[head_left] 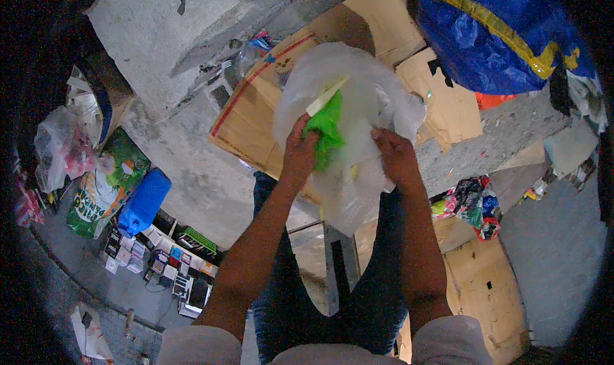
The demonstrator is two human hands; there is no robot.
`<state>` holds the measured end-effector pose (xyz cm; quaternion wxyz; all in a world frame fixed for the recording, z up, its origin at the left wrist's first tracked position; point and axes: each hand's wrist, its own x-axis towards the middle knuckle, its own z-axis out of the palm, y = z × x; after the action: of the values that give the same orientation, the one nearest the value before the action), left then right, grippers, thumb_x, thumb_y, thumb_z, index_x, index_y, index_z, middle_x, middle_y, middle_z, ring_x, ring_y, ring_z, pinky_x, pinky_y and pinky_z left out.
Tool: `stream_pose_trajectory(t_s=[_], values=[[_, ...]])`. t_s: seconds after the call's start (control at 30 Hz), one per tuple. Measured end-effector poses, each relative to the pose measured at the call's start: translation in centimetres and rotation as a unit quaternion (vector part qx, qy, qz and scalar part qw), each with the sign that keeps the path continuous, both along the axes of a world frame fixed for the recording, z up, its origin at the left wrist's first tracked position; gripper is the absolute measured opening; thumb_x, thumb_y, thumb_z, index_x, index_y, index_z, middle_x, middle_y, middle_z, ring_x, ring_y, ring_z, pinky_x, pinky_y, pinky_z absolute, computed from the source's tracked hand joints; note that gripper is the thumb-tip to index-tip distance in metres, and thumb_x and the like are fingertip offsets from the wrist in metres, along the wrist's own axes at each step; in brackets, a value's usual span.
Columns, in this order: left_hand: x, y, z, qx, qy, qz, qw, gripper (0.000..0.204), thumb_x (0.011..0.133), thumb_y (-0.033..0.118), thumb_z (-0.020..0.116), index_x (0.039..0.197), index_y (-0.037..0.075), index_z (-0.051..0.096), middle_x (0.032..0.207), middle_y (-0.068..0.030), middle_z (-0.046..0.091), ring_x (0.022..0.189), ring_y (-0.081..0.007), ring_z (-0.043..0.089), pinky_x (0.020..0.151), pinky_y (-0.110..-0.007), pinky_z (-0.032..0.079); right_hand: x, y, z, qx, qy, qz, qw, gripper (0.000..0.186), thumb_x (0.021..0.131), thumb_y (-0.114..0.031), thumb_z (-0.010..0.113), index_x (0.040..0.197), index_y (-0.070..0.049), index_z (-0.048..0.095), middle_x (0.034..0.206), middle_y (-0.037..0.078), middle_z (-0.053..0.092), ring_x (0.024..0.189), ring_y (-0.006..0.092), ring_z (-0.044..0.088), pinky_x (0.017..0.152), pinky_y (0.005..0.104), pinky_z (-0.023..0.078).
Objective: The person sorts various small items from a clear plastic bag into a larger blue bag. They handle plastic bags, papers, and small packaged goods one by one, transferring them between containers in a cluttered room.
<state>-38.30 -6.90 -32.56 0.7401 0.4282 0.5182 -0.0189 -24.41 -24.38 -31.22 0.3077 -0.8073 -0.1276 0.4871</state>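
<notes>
A large translucent white plastic bag (pixel 345 71) lies over a flattened cardboard piece (pixel 236 128) at the centre, between and above my legs. My left hand (pixel 299 149) grips a crumpled bright green plastic piece (pixel 329 122), with a pale strip (pixel 326 99) sticking up beside it. My right hand (pixel 393 150) has its fingers closed on the translucent bag's right side. The fingertips of my left hand are partly hidden by the green plastic.
A big blue sack (pixel 486 32) lies at upper right, a heap of colourful plastic (pixel 476 205) at right. At left are plastic bags (pixel 61 147), a green printed sack (pixel 102 192), a blue bundle (pixel 144 202) and several small boxes (pixel 134 256). A concrete ledge (pixel 153 32) runs along the top.
</notes>
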Motion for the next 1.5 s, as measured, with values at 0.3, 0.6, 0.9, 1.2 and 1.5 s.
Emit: stream_pose_trajectory(t_s=[0.3, 0.6, 0.9, 1.2, 1.5], values=[[-4.7, 3.7, -3.4, -0.143, 0.001, 0.048, 0.988, 0.031, 0.090, 0.027, 0.051, 0.111, 0.005, 0.058, 0.095, -0.0071, 0.063, 0.084, -0.0179, 0.061, 0.074, -0.032, 0.051, 3.5, -0.6, 2.4, -0.116, -0.029, 0.011, 0.993, 0.036, 0.095, -0.030, 0.051, 0.104, 0.002, 0.064, 0.092, 0.016, 0.066, 0.084, 0.0254, 0.060, 0.080, 0.0364, 0.047], [-3.3, 5.2, 1.8, -0.129, 0.044, 0.036, 0.990, 0.029, 0.093, 0.020, 0.046, 0.114, 0.003, 0.058, 0.100, -0.0078, 0.061, 0.088, -0.0156, 0.060, 0.077, -0.031, 0.051, 3.1, 0.0, 5.0, -0.175, -0.037, 0.055, 0.982, 0.047, 0.096, -0.042, 0.045, 0.100, 0.000, 0.067, 0.099, 0.024, 0.066, 0.092, 0.0402, 0.063, 0.088, 0.0446, 0.047], [-5.0, 4.1, 3.6, -0.086, 0.008, 0.026, 0.996, 0.034, 0.092, 0.018, 0.052, 0.121, 0.001, 0.053, 0.111, -0.0121, 0.061, 0.096, -0.0251, 0.060, 0.085, -0.036, 0.050, 2.7, -3.7, 8.0, -0.085, 0.234, -0.324, 0.913, 0.045, 0.095, -0.047, 0.049, 0.090, -0.006, 0.064, 0.077, 0.008, 0.061, 0.067, 0.0201, 0.058, 0.067, 0.0334, 0.047], [-6.2, 3.1, 3.7, -0.149, 0.000, 0.070, 0.986, 0.032, 0.096, 0.027, 0.045, 0.115, 0.004, 0.056, 0.105, -0.0074, 0.063, 0.091, -0.0186, 0.064, 0.081, -0.035, 0.054, 0.1, -2.0, 8.4, 0.496, 0.572, -0.498, 0.422, 0.020, 0.097, -0.032, 0.045, 0.098, -0.012, 0.047, 0.067, 0.007, 0.051, 0.045, 0.0170, 0.048, 0.039, 0.0289, 0.042], [-6.3, 2.7, 2.5, -0.176, -0.070, 0.077, 0.979, 0.027, 0.098, 0.024, 0.043, 0.111, 0.005, 0.057, 0.100, -0.0078, 0.064, 0.089, -0.0202, 0.065, 0.078, -0.036, 0.055, 3.4, -1.5, 10.9, 0.409, 0.365, -0.554, 0.627, 0.033, 0.097, -0.037, 0.046, 0.105, -0.005, 0.049, 0.079, 0.006, 0.059, 0.048, 0.0151, 0.054, 0.043, 0.0255, 0.046]])
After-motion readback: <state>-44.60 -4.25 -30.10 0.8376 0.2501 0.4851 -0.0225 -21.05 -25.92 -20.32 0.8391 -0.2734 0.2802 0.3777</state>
